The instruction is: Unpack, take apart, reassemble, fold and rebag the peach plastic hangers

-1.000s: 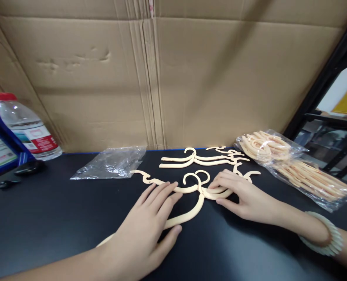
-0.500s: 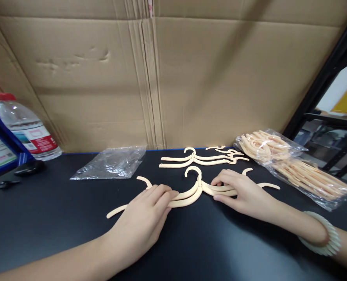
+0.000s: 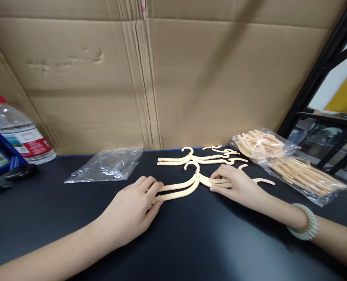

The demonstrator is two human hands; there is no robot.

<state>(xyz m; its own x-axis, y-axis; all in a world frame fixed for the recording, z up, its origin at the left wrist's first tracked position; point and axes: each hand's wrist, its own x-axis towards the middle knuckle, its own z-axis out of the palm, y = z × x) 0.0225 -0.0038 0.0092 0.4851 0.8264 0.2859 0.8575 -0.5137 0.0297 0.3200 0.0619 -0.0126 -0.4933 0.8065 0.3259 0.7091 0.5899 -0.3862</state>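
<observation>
Two bare hands press a stack of cream hangers (image 3: 188,184) flat on a black table (image 3: 44,218), left hand (image 3: 132,208) fingers closed on its left arm, right hand (image 3: 235,183) fingers closed on its right arm.

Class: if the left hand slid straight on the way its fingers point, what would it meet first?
The left hand points up-right along the stacked hangers it already touches. Straight on, it would probably meet the right hand on their other end.
</observation>
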